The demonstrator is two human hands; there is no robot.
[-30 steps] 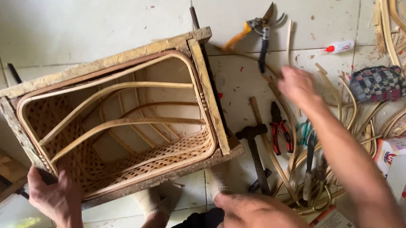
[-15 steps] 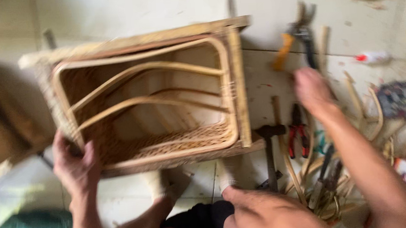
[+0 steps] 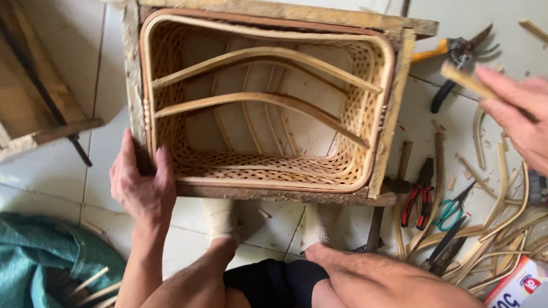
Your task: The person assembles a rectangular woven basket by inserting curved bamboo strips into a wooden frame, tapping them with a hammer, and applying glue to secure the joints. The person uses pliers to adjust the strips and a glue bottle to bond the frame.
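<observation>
Basket (image 3: 263, 102) of woven rattan sits inside a rough wooden frame (image 3: 406, 98) on the tiled floor (image 3: 62, 190), opening facing up toward the camera, braced just above both socked feet (image 3: 222, 218).

L hand (image 3: 141, 184): clamped on the lower-left corner of frame + basket rim, thumb over the edge, fingers wrapped. Firm hold.

R hand (image 3: 539, 130): well apart from basket, to the right; fingers pinched on a short flat cane strip (image 3: 467, 79). Narrow pinch grip.

Handling, judged: basket alone light, weave w/ some give, open lattice likely to crush or snag under point pressure. Two bowed ribs (image 3: 257, 100) inside look springy, not for lifting. Frame stiff, rough, adds weight. Best hold = frame corners or rolled rim, both sides.

Nearby on floor: red-handled pliers (image 3: 418, 191), green scissors (image 3: 448, 211), orange-handled pruning shears (image 3: 452, 55), loose cane offcuts (image 3: 507, 220). Green cloth (image 3: 16, 278) lower left.
</observation>
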